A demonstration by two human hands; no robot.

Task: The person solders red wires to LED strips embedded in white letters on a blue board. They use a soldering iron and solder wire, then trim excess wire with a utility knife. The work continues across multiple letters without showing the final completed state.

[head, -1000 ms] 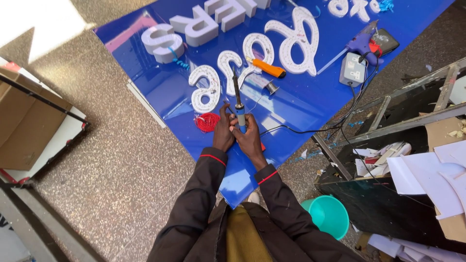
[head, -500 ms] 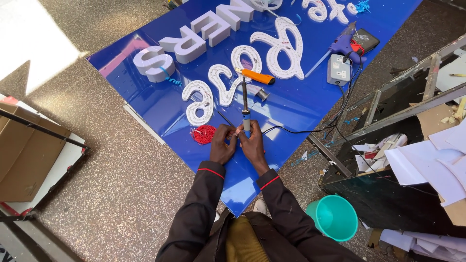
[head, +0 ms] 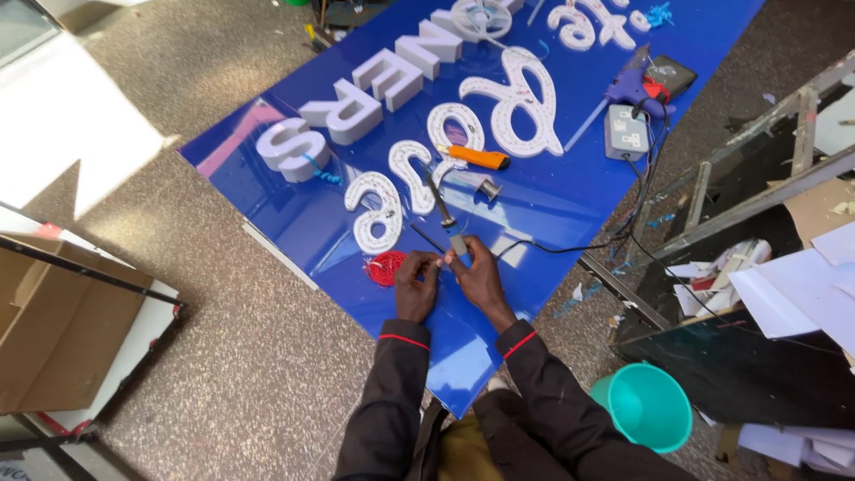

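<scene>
Both your arms reach forward from the bottom of the view, in dark sleeves with a thin red band at each cuff. Forearms converge, wrists close together. Your left hand (head: 416,285) lies knuckles up, fingers curled inward, fingertips pinched toward the right hand. Your right hand (head: 479,274) sits just beside it, slightly further forward, fingers bent and closed, thumb side turned toward the left hand. The fingertips of the two hands meet or nearly meet; which, you cannot tell. Elbows are bent, upper arms spread outward.
</scene>
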